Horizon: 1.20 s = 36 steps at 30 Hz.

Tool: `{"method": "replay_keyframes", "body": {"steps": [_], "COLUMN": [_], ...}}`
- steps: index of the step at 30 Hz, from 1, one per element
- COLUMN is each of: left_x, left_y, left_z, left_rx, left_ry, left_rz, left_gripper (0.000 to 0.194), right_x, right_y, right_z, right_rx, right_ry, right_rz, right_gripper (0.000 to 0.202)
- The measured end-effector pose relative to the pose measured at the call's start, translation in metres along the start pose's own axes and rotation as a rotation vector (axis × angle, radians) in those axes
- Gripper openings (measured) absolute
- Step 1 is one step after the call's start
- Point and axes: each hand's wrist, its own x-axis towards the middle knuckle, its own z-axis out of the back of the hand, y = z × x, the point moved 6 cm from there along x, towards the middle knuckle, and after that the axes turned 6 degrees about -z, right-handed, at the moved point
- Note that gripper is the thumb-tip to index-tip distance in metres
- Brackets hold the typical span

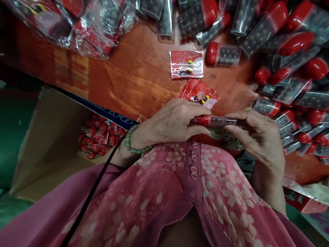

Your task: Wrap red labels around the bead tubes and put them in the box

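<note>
Between my two hands, just in front of my body, lies a capsule-shaped tube (219, 121) with a red cap and dark beads inside. My left hand (173, 120), with a green bead bracelet at the wrist, pinches the red end. The clear end is between the thumb and fingers of my right hand (256, 136). Just beyond my left fingers are a few overlapping red printed cards (204, 93). A single glossy red card (186, 64) lies flat farther up the table. Beside it rests another red-capped tube (223, 54).
Many red-capped tubes (318, 99) are heaped at the right and top of the wooden table (122, 79). Clear plastic bags of red packaging (76, 14) cover the top left. Below the table's left edge stands a cardboard box (49, 146) holding small red items (100, 136).
</note>
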Motion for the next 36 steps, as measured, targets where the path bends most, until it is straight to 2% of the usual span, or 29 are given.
{"method": "replay_keyframes", "body": {"steps": [3, 7, 9, 11, 13, 15, 17, 21, 26, 30, 36], "left_x": [-0.001, 0.000, -0.001, -0.005, -0.011, -0.016, -0.014, 0.001, 0.012, 0.011, 0.014], "left_y": [0.004, 0.004, -0.001, -0.005, -0.004, -0.001, 0.005, 0.014, 0.019, 0.026, 0.035], "left_z": [-0.002, -0.010, -0.005, 0.008, 0.022, 0.028, 0.023, 0.001, -0.003, -0.012, -0.016], "left_rx": [0.071, 0.077, 0.045, -0.005, -0.092, -0.235, -0.424, -0.709, -0.755, -0.783, -0.790], "left_ry": [-0.038, 0.021, -0.015, -0.155, -0.340, -0.480, -0.499, -0.428, -0.530, -0.599, -0.633], "left_rz": [0.019, 0.017, 0.008, 0.045, 0.111, 0.154, 0.175, 0.254, 0.279, 0.364, 0.403], "left_gripper": [0.032, 0.036, 0.039, 0.047, 0.066, 0.075, 0.071, 0.055, 0.054, 0.060, 0.058], "right_x": [-0.001, 0.000, 0.001, 0.002, 0.004, 0.010, 0.019, 0.034, 0.041, 0.043, 0.047], "right_y": [0.005, 0.006, 0.000, -0.009, -0.017, -0.020, -0.017, -0.009, -0.002, -0.001, -0.001], "right_z": [-0.005, -0.013, -0.012, -0.009, -0.011, -0.018, -0.029, -0.045, -0.055, -0.061, -0.070], "right_rx": [-0.011, -0.027, 0.048, 0.225, 0.466, 0.686, 0.835, 0.985, 1.053, 1.056, 1.147], "right_ry": [-0.031, 0.008, -0.013, -0.089, -0.171, -0.210, -0.193, -0.148, -0.142, -0.217, -0.198], "right_rz": [0.013, 0.032, -0.005, -0.095, -0.190, -0.249, -0.273, -0.276, -0.258, -0.244, -0.272], "right_gripper": [0.019, 0.018, 0.018, 0.019, 0.022, 0.028, 0.035, 0.039, 0.037, 0.038, 0.041]}}
